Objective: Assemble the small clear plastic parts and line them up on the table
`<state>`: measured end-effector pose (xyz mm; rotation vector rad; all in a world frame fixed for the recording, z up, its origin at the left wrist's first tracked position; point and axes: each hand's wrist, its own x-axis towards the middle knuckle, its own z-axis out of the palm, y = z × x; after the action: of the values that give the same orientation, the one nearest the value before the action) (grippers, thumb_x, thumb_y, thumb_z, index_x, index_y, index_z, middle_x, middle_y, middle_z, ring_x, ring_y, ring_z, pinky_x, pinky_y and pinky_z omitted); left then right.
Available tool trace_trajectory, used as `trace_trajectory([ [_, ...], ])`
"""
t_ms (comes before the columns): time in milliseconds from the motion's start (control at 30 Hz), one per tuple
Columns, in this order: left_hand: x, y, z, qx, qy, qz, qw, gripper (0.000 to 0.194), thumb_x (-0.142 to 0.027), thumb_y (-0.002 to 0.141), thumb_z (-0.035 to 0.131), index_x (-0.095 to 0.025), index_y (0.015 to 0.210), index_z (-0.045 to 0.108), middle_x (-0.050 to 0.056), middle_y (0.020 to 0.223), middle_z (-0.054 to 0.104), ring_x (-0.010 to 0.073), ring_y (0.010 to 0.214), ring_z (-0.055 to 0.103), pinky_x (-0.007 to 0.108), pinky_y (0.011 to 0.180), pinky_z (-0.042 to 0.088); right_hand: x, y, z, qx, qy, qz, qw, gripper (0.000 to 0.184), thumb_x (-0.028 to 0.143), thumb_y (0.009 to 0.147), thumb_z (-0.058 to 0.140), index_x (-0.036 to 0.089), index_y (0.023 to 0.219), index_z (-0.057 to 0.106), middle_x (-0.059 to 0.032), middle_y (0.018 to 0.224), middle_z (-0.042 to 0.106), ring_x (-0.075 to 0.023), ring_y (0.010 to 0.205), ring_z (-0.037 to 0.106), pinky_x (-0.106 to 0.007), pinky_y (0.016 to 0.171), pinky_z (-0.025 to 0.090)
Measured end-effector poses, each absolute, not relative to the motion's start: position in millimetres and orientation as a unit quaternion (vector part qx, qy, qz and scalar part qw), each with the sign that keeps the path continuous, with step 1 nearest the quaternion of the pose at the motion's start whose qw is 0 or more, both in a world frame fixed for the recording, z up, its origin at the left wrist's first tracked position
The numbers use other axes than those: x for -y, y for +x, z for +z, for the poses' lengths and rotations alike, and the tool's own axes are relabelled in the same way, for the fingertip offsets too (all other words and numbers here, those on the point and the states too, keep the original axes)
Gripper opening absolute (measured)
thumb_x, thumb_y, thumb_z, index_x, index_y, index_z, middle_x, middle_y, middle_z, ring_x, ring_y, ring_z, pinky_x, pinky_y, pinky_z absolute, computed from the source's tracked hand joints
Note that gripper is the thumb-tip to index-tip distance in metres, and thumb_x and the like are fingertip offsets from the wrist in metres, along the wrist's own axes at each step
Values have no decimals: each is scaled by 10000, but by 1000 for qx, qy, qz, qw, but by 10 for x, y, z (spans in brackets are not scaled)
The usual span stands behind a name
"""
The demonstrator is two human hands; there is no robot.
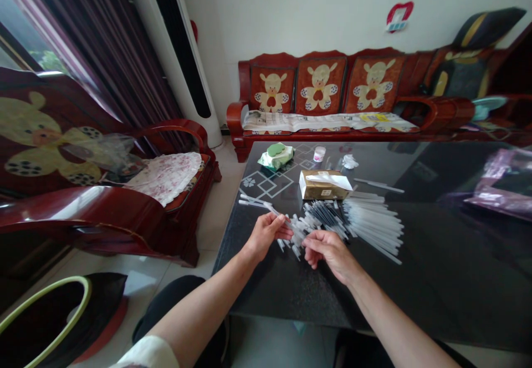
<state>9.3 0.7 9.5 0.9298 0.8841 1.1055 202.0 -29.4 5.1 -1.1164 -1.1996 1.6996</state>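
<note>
My left hand point(270, 234) is closed around a slim whitish tube point(272, 209), which points up and to the left. My right hand point(326, 249) is just to the right, thumb pressed to a curled index finger; whatever is in that pinch is too small to make out. Between and behind both hands lies a heap of short translucent white caps point(298, 229). Beyond my right hand are a bundle of thin dark sticks point(326, 214) and a fan of long translucent tubes point(372, 221). Finished-looking white sticks point(250, 202) rest at the table's left edge.
On the dark glossy table point(436, 279) stand a tissue box point(325, 192), a green wipes pack point(276, 157), a small white tub point(320, 154) and a crumpled tissue point(349, 162). Purple plastic packaging point(502, 188) lies at right. Wooden seats stand left and behind.
</note>
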Motion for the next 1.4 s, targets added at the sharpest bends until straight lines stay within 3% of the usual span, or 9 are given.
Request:
trace_trajectory([
  [200,25,82,131,-394,403,496,660,484,-548,701,718,-89,829,634,81,647,678,166,586,657,289,617,541,331,1983,50,459,-426,695,353,426,549,814,589,126,826,646,-60,590,669,-134,467,584,-233,423,444],
  [500,45,61,144,-391,393,499,666,487,-557,673,733,-99,806,636,80,638,676,169,552,651,295,604,539,316,1967,37,462,-443,677,362,311,446,736,719,146,748,640,-47,589,658,-131,471,565,-242,437,444],
  [700,31,43,147,-390,388,504,666,487,-551,666,742,-97,800,630,79,635,678,168,553,650,296,604,539,330,1972,23,455,-435,697,344,407,535,820,594,133,827,655,-68,600,663,-148,476,578,-257,432,449],
  [867,41,57,146,-391,393,499,667,482,-545,679,734,-93,807,630,81,636,677,164,561,652,285,597,539,314,1987,7,469,-446,668,367,291,419,749,714,145,771,621,-44,605,665,-134,499,576,-246,462,455],
  [1000,43,75,137,-393,396,502,661,475,-533,697,727,-85,821,632,82,639,674,169,580,657,290,604,547,300,1985,0,462,-466,647,388,301,383,695,764,147,794,604,-43,612,678,-141,517,594,-247,480,467],
  [1200,19,66,128,-393,404,503,655,453,-506,728,711,-76,849,634,82,664,683,157,589,658,276,610,550,314,1983,32,462,-441,683,356,416,537,829,573,125,832,629,-79,650,691,-149,506,610,-250,447,465],
  [1400,24,86,88,-399,412,498,650,454,-514,736,699,-79,847,634,79,656,681,161,593,662,276,607,552,323,1991,58,489,-444,657,362,329,455,785,647,129,753,614,-40,594,664,-120,483,580,-214,429,437],
])
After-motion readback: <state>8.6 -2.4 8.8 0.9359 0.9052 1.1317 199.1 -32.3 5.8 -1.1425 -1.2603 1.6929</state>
